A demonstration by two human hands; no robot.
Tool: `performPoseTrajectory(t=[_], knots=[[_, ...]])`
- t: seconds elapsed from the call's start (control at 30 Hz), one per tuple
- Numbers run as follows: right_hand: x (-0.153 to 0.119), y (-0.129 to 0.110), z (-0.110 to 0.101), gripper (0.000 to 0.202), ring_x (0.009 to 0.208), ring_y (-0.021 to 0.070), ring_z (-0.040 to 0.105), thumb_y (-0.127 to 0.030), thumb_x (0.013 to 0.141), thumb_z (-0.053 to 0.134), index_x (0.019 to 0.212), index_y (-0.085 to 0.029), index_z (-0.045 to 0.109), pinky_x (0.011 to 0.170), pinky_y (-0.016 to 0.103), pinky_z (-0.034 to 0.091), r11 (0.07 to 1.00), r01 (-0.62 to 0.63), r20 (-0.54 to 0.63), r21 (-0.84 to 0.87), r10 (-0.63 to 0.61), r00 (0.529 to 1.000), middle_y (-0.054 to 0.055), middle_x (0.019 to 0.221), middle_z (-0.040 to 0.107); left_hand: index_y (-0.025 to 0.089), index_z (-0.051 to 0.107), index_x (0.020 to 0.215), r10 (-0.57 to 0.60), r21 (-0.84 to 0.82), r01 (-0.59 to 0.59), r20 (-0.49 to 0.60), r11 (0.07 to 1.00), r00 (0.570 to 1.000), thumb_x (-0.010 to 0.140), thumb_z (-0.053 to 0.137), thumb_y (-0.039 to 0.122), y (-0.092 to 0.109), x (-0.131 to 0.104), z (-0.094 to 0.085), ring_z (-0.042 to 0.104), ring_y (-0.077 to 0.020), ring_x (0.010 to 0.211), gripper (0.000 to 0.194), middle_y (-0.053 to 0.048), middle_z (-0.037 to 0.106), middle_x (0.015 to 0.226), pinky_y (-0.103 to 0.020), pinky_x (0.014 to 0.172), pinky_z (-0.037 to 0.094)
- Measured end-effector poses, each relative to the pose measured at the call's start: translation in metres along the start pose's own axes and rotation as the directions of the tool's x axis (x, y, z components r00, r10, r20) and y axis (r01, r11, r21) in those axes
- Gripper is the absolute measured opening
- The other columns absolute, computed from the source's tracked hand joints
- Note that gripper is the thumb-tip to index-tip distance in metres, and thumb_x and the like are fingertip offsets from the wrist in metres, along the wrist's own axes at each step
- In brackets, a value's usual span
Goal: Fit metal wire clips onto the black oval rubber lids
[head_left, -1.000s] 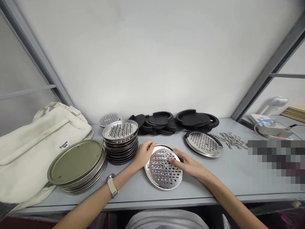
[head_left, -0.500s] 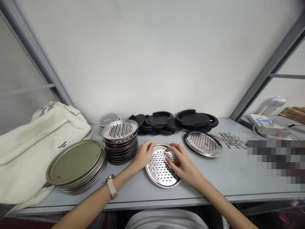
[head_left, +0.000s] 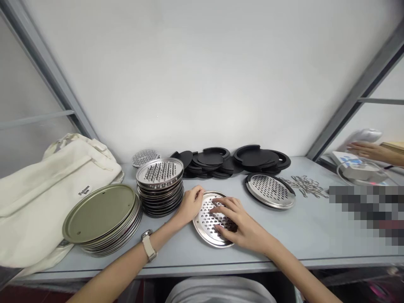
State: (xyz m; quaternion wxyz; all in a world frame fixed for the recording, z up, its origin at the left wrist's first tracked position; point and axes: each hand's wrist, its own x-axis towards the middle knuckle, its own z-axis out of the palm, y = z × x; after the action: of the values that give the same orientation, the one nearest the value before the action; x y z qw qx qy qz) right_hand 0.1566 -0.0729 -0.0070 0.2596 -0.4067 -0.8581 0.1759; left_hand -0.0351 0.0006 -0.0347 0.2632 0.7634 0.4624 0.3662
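A round metal grater plate (head_left: 205,225) lies flat on the table in front of me, its perforated face up. My left hand (head_left: 190,205) rests at its upper left rim with fingers curled together; whether something is pinched in them is hidden. Over the plate's right half, my right hand (head_left: 238,223) hovers or lightly touches, fingers apart and bent, gripping nothing. Left of my left hand rises a stack of grater plates (head_left: 160,172). Further right, another grater plate (head_left: 270,190) sits in a black holder piece.
Olive-topped round plates (head_left: 101,214) are stacked at left beside a cream bag (head_left: 53,185). Black round holders (head_left: 210,158) line the back wall, and metal clips (head_left: 304,185) are heaped at right. Another person's hand (head_left: 368,149) is near a white device (head_left: 356,166).
My right hand has shifted slightly left and down over the grater plate, fingers more spread across it. My left hand stays put. Another person's hand has appeared at far right.
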Motion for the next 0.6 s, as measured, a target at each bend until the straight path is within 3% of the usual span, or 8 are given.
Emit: performPoseTrajectory(t=[0.5, 0.6], knots=[[0.0060, -0.0007, 0.0088, 0.022, 0.120, 0.0227, 0.040, -0.025, 0.091, 0.045, 0.109, -0.026, 0.058, 0.102, 0.041, 0.033, 0.998, 0.048, -0.044, 0.043, -0.046, 0.998, 0.005, 0.127, 0.051, 0.018, 0.050, 0.077, -0.001, 0.044, 0.001, 0.006, 0.999, 1.000, 0.090, 0.034, 0.025, 0.0061, -0.0028, 0.0002, 0.051, -0.0135, 0.063, 0.022, 0.001, 0.054, 0.067, -0.023, 0.060, 0.034], [0.0053, 0.0047, 0.0039, 0.025, 0.118, 0.0218, 0.045, -0.026, 0.095, 0.038, 0.107, -0.024, 0.059, 0.103, 0.040, 0.032, 0.993, 0.015, -0.128, 0.119, 0.000, 0.992, 0.006, 0.124, 0.055, 0.019, 0.049, 0.076, 0.000, 0.053, 0.001, -0.018, 0.999, 1.000, 0.090, 0.034, 0.024, 0.0042, -0.0023, 0.0003, 0.051, -0.0137, 0.063, 0.022, 0.001, 0.054, 0.067, -0.023, 0.059, 0.034]])
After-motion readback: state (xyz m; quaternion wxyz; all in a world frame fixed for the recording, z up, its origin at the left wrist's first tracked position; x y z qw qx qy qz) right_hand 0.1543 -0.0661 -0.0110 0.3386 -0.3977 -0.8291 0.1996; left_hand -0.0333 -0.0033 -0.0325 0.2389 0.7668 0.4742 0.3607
